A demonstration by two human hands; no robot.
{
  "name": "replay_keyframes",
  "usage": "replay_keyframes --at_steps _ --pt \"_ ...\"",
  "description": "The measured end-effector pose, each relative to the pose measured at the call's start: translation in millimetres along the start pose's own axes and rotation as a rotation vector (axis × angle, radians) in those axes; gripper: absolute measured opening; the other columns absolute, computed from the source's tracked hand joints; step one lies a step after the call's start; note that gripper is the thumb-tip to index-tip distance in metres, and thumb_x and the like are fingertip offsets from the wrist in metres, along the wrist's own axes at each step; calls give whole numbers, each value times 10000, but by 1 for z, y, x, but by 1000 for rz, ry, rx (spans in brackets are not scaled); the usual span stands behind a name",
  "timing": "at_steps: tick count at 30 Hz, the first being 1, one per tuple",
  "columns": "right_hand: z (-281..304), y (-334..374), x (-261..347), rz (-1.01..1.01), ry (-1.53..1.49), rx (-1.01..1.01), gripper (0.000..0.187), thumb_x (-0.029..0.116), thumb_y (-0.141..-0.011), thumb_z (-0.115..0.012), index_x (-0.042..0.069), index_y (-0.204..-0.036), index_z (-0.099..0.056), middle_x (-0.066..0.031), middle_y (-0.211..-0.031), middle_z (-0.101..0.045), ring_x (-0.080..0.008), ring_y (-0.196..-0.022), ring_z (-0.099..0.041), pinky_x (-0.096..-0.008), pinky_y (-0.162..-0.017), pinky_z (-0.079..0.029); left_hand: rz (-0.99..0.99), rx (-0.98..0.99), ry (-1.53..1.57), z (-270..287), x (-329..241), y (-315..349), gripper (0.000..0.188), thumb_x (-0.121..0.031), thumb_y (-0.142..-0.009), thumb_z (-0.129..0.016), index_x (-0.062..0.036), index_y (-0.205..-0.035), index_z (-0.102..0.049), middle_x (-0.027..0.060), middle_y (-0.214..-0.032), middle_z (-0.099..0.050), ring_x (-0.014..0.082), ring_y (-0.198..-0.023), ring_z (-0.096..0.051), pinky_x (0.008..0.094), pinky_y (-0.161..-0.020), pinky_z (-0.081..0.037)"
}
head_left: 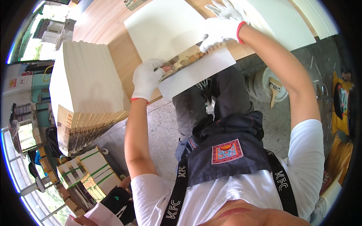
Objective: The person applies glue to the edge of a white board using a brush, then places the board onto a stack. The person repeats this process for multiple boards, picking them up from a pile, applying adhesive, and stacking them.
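A large white sheet (164, 30) lies on the wooden table in front of me. Along its near side runs a narrow printed strip (188, 58) in brown and gold tones. Nearer still, a white paper flap (200, 74) reaches past the table edge above my knees. My left hand (146, 78), in a white glove with a red cuff, pinches the left end of the strip; its thumb tip is bare. My right hand (220, 33), gloved alike, has bent fingers on the strip's right end. Its grip underneath is partly hidden.
A tall stack of thick paper blocks (88, 79) stands left. A loose white glove (226, 10) lies beyond my right hand, near more white sheets (281, 22). Below right, a brush (274, 90) rests on a round bucket (260, 84). Strapped bundles (92, 171) and another person (113, 207) are lower left.
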State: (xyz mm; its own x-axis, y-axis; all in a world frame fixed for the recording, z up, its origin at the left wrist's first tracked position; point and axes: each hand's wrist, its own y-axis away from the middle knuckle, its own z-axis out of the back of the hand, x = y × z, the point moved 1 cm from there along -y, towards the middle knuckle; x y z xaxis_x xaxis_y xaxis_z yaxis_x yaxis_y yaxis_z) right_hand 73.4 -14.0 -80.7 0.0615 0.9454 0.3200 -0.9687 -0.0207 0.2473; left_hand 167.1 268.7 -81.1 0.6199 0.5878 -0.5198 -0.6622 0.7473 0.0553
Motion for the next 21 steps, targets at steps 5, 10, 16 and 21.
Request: replay_keyframes --at_steps 5,10,16,21 --pt "-10 3 5 -14 -272 -85 439 475 -777 -743 39 -813 -707 -95 -688 -652 -204 -647 -623 -346 -629 -478 298 112 141 0 12 -7 224 -174 -802 -778 -18 -780 -619 53 -809 -636 142 -682 -584 310 -653 -479" --pt "-19 8 5 -11 -261 -195 394 440 -775 -762 53 -778 -684 -69 -658 -632 -183 -596 -597 -345 -601 -458 299 201 78 5 10 -15 202 -139 -798 -770 -36 -867 -611 66 -899 -631 147 -759 -633 317 -684 -488" --pt "-31 8 5 -65 -322 -234 372 441 -801 -738 77 -804 -662 -55 -714 -650 -202 -641 -610 -357 -628 -472 -74 238 -366 21 -20 -32 659 -202 -745 -799 -222 -1336 -509 64 -1268 -559 245 -1027 -656 371 -807 -530" --pt "-37 3 2 -1 -293 -293 325 418 -801 -735 101 -817 -666 -87 -792 -650 -258 -745 -630 -386 -676 -486 -452 746 -716 22 -52 -77 903 -230 -687 -833 -379 -1466 -402 55 -1337 -528 288 -1067 -638 402 -865 -530"
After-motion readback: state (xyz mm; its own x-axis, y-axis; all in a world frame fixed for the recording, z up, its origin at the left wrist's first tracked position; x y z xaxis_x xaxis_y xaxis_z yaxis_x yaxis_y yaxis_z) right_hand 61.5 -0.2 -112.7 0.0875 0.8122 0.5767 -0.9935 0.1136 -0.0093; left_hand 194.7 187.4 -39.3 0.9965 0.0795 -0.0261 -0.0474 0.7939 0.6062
